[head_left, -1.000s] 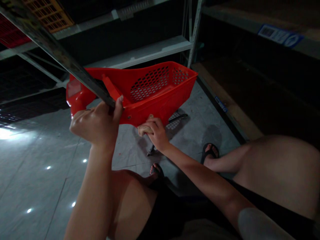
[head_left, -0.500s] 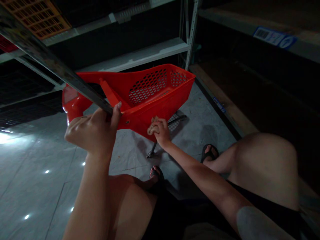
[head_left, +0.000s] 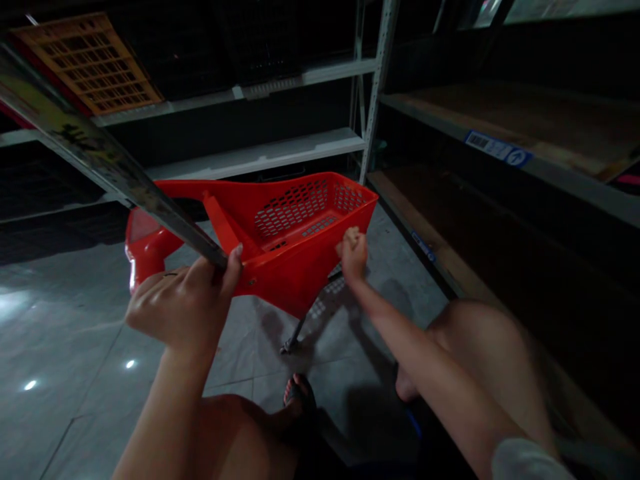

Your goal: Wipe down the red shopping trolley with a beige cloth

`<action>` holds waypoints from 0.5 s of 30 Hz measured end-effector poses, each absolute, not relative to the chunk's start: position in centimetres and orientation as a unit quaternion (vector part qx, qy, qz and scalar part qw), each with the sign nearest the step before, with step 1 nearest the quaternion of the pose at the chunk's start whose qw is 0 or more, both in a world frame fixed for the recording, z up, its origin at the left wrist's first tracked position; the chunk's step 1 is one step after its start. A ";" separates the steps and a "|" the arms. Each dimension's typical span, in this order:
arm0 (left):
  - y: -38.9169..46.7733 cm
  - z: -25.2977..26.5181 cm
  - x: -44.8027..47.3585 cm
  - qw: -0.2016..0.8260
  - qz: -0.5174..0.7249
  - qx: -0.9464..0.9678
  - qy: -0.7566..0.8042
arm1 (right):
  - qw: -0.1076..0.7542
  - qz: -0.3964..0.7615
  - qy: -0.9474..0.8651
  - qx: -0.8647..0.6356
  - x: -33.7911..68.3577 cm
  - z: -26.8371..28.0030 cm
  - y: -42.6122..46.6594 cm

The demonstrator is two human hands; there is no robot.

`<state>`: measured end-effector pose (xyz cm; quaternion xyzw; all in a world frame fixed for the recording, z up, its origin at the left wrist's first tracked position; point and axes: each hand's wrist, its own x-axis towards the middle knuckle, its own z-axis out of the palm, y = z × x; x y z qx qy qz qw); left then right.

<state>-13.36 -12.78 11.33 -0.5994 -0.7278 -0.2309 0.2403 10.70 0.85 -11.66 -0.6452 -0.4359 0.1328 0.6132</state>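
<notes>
A red plastic shopping cart [head_left: 290,287] stands in front of me, its basket pierced with slots and its loop handle towards the left. My left hand [head_left: 185,300] is closed around the lower visible part of a scuffed metal pole [head_left: 125,173], beside the handle end of the cart. Where the pole goes below that hand is hidden. My right hand [head_left: 353,257] is closed at the outer side of the basket, near its far corner. A crumpled tan cloth [head_left: 351,235] shows a little at its fingers; most of it is covered.
A metal rack [head_left: 280,153] runs behind the cart, with a yellow crate [head_left: 95,63] on its upper left. On the right are wooden shelves [head_left: 500,113] with a blue-and-white label [head_left: 497,148]. Grey floor tiles [head_left: 115,400] lie below, and my sandalled foot [head_left: 299,393] is near the cart's leg.
My right hand has moved along the cart's side, right towards the far corner, with the cloth. My left hand keeps its grip on the pole. The view has tilted up somewhat.
</notes>
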 end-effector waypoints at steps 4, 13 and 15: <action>-12.9 11.2 -13.6 0.245 -0.231 -0.601 -0.725 | 0.646 0.191 -0.489 -0.554 1.8 -12.7 -7.0; -13.0 11.3 -13.5 0.239 -0.230 -0.608 -0.721 | 0.603 0.214 -0.465 -0.612 12.3 -11.6 -0.4; -12.9 11.2 -13.4 0.248 -0.232 -0.612 -0.714 | 0.604 0.191 -0.435 -0.640 17.3 -10.3 3.4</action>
